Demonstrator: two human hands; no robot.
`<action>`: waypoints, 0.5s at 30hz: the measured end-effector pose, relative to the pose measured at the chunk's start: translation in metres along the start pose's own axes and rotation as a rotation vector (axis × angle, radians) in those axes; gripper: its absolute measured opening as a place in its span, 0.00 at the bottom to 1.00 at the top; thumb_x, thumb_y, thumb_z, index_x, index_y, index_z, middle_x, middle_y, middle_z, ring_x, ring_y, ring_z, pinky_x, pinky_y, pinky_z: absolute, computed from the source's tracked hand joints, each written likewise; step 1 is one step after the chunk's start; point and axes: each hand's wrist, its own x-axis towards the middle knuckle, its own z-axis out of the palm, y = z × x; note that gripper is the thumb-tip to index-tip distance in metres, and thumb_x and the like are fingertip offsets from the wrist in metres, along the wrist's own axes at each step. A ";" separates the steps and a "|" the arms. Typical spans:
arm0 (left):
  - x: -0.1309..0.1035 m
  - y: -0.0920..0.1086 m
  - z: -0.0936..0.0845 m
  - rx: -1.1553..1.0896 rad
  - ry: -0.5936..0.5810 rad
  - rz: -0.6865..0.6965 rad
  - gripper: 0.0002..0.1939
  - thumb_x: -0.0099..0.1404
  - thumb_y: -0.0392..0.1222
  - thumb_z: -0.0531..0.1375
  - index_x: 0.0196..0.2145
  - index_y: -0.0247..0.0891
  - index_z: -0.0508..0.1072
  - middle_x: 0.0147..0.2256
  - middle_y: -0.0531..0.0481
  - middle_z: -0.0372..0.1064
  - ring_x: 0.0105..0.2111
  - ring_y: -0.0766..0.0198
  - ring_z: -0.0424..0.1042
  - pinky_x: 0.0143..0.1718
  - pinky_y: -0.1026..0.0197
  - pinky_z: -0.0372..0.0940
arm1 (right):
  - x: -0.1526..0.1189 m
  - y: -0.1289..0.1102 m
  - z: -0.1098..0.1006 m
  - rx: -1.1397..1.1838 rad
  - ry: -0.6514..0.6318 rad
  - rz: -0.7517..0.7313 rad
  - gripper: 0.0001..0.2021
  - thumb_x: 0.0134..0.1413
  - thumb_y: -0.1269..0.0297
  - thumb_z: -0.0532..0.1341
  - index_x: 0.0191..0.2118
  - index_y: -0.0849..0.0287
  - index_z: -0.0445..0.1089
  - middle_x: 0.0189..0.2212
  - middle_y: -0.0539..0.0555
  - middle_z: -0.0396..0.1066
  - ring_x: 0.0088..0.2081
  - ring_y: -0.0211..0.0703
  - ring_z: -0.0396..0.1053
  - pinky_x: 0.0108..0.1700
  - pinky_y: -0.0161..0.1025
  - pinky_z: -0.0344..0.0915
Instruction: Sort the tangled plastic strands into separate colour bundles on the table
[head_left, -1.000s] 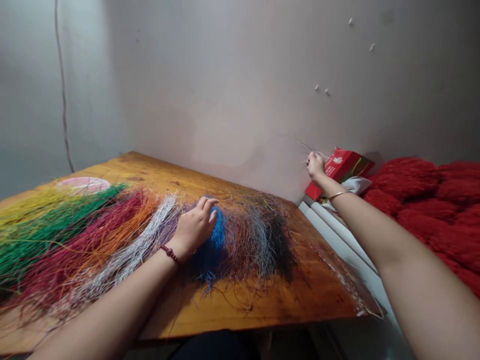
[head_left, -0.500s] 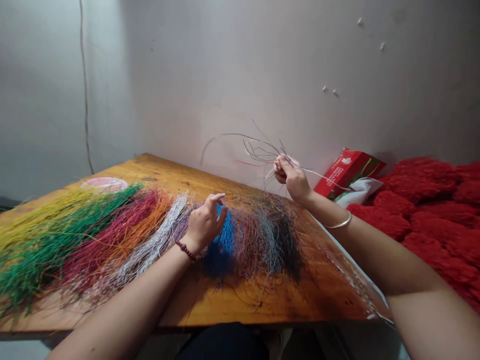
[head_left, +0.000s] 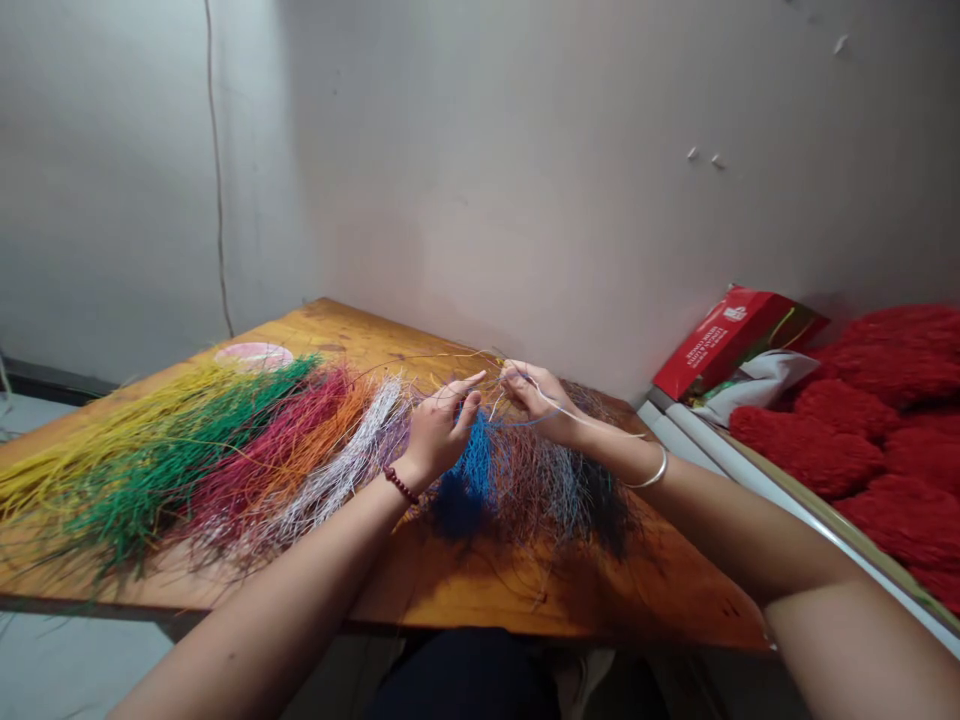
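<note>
My right hand (head_left: 534,398) is closed on a few thin coloured strands (head_left: 491,355), whose loose ends spread left and right of it. Close by on the left, my left hand (head_left: 444,422) has its thumb and forefinger apart, near the strand ends, with nothing clearly held. Below both hands lie bundles of thin strands: blue (head_left: 474,465), brown (head_left: 517,475) and grey-blue (head_left: 562,490). Further left are white (head_left: 337,460), orange (head_left: 307,440), crimson (head_left: 262,440), green (head_left: 195,455) and yellow (head_left: 97,435) bundles.
The bundles lie on a wooden table (head_left: 450,600) against a grey wall. A pink round item (head_left: 255,355) rests at its back left. To the right are a red box (head_left: 731,335), a white plastic bag (head_left: 765,380) and red fluffy bundles (head_left: 900,430).
My right hand has come down and left with the strands, close to my left hand. The view has shifted, showing more floor at the left.
</note>
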 end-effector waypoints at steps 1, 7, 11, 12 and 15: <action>0.000 0.000 0.001 -0.028 -0.005 0.005 0.19 0.71 0.47 0.50 0.54 0.41 0.70 0.51 0.45 0.72 0.51 0.59 0.71 0.53 0.55 0.64 | 0.000 0.001 0.003 -0.002 -0.012 -0.005 0.22 0.59 0.41 0.53 0.27 0.55 0.56 0.23 0.47 0.50 0.23 0.36 0.46 0.23 0.36 0.45; 0.004 0.002 0.000 -0.131 0.023 -0.065 0.16 0.69 0.49 0.52 0.39 0.37 0.75 0.38 0.45 0.76 0.36 0.62 0.74 0.41 0.61 0.67 | 0.002 0.007 0.010 -0.033 0.009 -0.015 0.22 0.60 0.41 0.52 0.26 0.55 0.56 0.23 0.48 0.50 0.24 0.37 0.46 0.24 0.36 0.47; 0.005 0.002 -0.003 -0.174 0.084 -0.174 0.18 0.70 0.51 0.51 0.38 0.37 0.75 0.34 0.47 0.75 0.33 0.64 0.73 0.36 0.63 0.66 | -0.001 0.008 0.000 -0.040 0.158 -0.030 0.22 0.61 0.42 0.51 0.27 0.55 0.55 0.22 0.47 0.50 0.23 0.37 0.46 0.24 0.37 0.45; 0.006 0.001 -0.003 -0.178 0.107 -0.200 0.18 0.70 0.52 0.51 0.37 0.37 0.75 0.32 0.47 0.74 0.32 0.64 0.72 0.35 0.63 0.65 | -0.003 0.007 -0.003 -0.050 0.216 -0.042 0.21 0.61 0.42 0.51 0.27 0.55 0.56 0.22 0.47 0.50 0.23 0.37 0.46 0.24 0.37 0.45; 0.008 -0.004 -0.004 -0.173 0.201 -0.282 0.19 0.70 0.53 0.50 0.37 0.37 0.74 0.29 0.48 0.72 0.30 0.64 0.72 0.33 0.63 0.64 | -0.016 0.007 -0.013 -0.124 0.417 -0.079 0.20 0.60 0.43 0.53 0.28 0.54 0.57 0.23 0.48 0.51 0.24 0.39 0.48 0.25 0.38 0.47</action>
